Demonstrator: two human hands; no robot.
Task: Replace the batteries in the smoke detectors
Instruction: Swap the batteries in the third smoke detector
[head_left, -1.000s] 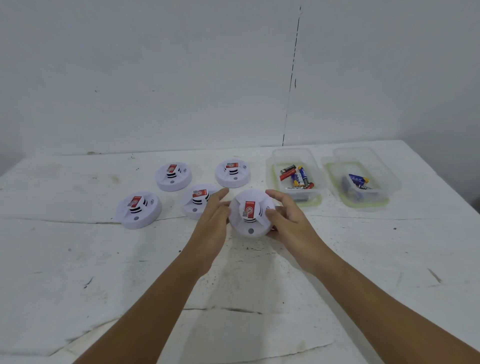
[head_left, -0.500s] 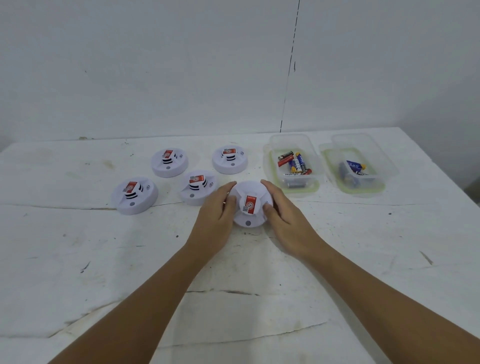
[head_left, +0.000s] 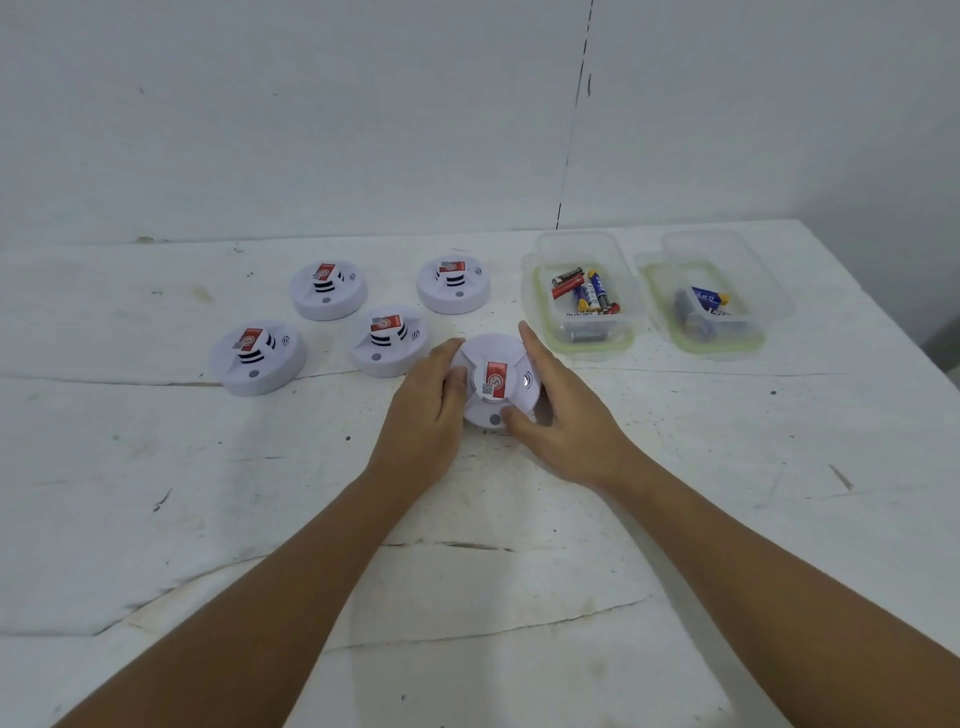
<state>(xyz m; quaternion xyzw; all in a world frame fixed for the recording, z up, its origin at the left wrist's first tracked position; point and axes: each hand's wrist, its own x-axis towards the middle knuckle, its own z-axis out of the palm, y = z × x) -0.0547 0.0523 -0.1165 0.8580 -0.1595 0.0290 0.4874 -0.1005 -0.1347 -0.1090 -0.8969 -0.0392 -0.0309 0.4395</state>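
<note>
White table (head_left: 156, 467), hands (head_left: 431, 410) gripping upright detector (head_left: 493, 382)

We see a bare workroom w/ plain grey wall (head_left: 311, 114), cracked down one seam, & a scuffed white-painted table (head_left: 156, 519); exact kind unclear.

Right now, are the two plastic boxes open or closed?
Open. Neither the left box nor the right box has a lid on, and the batteries lie uncovered inside the left one.
</note>
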